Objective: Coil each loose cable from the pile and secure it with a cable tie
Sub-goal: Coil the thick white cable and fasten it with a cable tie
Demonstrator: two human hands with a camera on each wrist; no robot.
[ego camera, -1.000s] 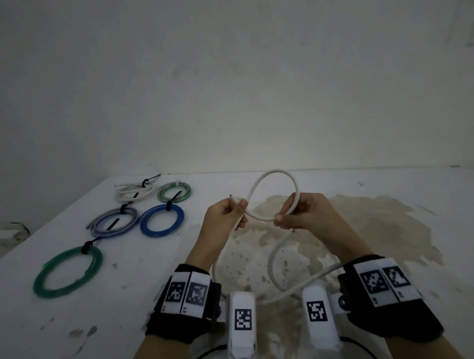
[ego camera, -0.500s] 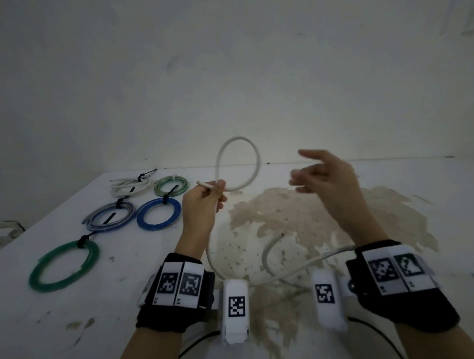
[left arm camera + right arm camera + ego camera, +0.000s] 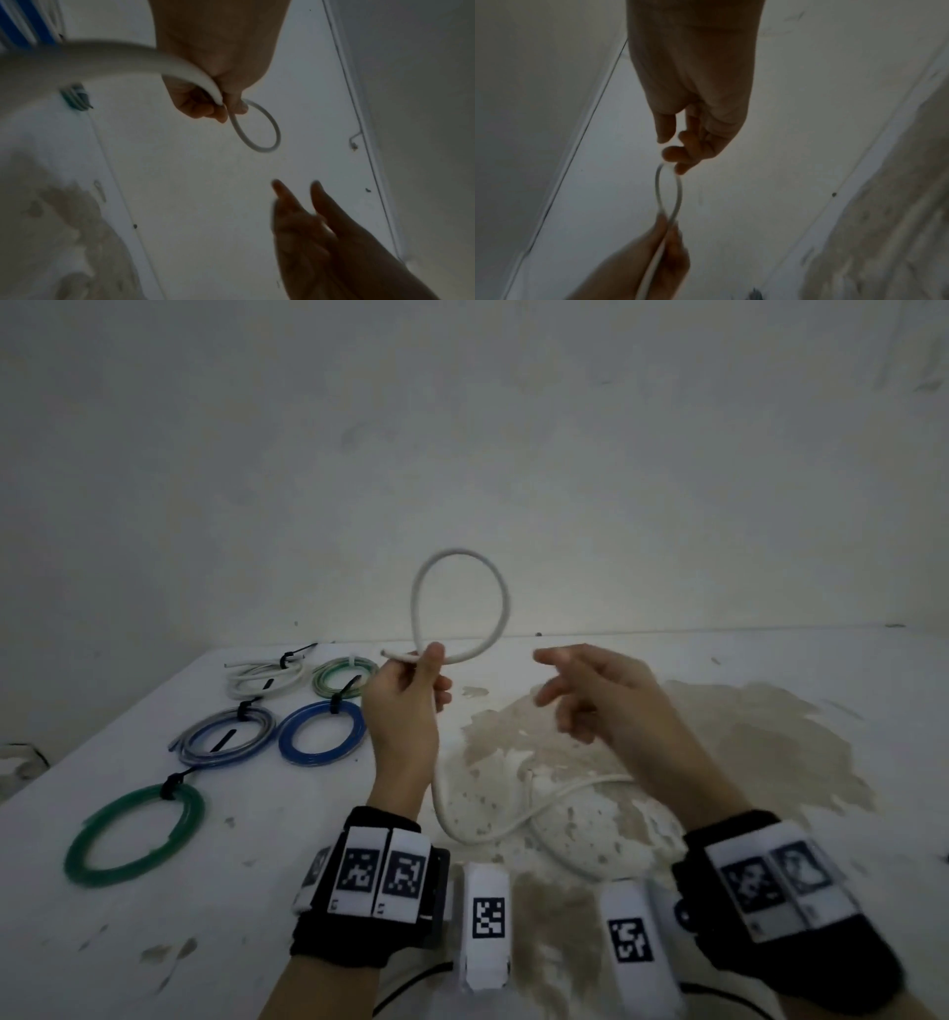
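Nearest the body, the slack tail of the thick white round cable (image 3: 513,829) snakes across the stained white table (image 3: 770,660), curving beneath both wrists. Above it, the left hand (image 3: 405,706) pinches the cable's crossing point between thumb and curled fingers, a short free end poking out to the left and a single upright loop standing over the fist. The right hand (image 3: 601,695) hovers just beside that loop, fingers apart and loosely extended, holding nothing; in the right wrist view its fingertips seem very close to the loop's top, though the dim picture leaves contact unclear.

The cable looks light but fairly stiff and springy: the loop keeps a rounded shape unsupported, so it will likely want to unwind if the pinch slackens. Its smooth jacket may slip. The best hold is at the crossing, with the free hand taking the tail close to the fist to feed the next turn.

Farther off, on the left, lie five tied coils: green (image 3: 136,834), blue (image 3: 322,731), grey-blue (image 3: 226,742), pale green (image 3: 345,677) and white (image 3: 267,677).
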